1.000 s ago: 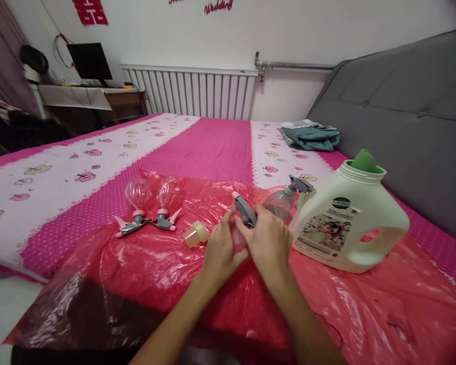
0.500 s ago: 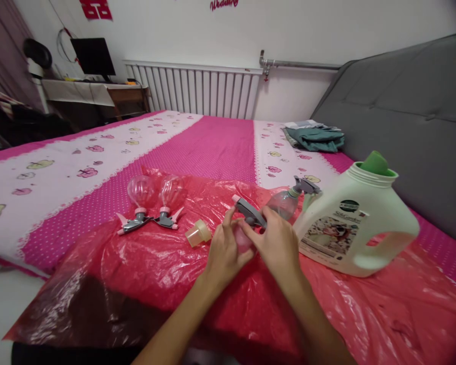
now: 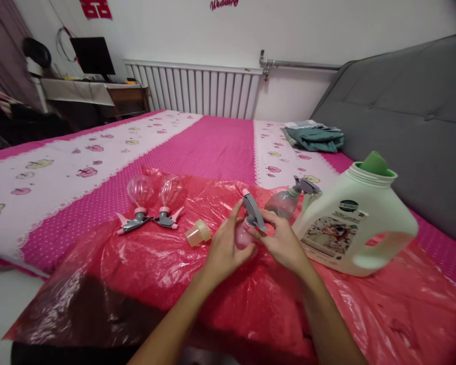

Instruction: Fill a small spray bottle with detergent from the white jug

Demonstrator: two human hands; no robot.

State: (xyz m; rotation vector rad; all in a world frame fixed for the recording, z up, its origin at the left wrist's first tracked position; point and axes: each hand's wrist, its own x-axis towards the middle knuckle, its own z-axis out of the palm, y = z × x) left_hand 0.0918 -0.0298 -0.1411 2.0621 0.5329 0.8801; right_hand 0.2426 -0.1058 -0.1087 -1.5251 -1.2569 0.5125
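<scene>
A small clear spray bottle (image 3: 243,237) with a grey and pink trigger head stands roughly upright between my hands, over the red plastic sheet. My left hand (image 3: 225,242) is wrapped round its body from the left. On the right side, my right hand (image 3: 279,234) has its fingers closed at the collar under the trigger head (image 3: 254,210). Just behind my right hand is another spray bottle (image 3: 285,203) with a grey head. The large pale green detergent jug (image 3: 359,223) stands uncapped to the right, a green piece (image 3: 375,163) in its mouth.
Two clear spray bottles (image 3: 140,190) with grey and pink heads lie at the left. A translucent yellowish cap (image 3: 198,233) sits left of my left hand. Red plastic sheeting (image 3: 137,284) covers the near bed. Folded clothes (image 3: 313,136) lie by the grey headboard (image 3: 403,101).
The trigger head has turned and now stands more upright, showing more of the bottle's neck. My right hand has shifted slightly down and right; my left hand stays round the bottle.
</scene>
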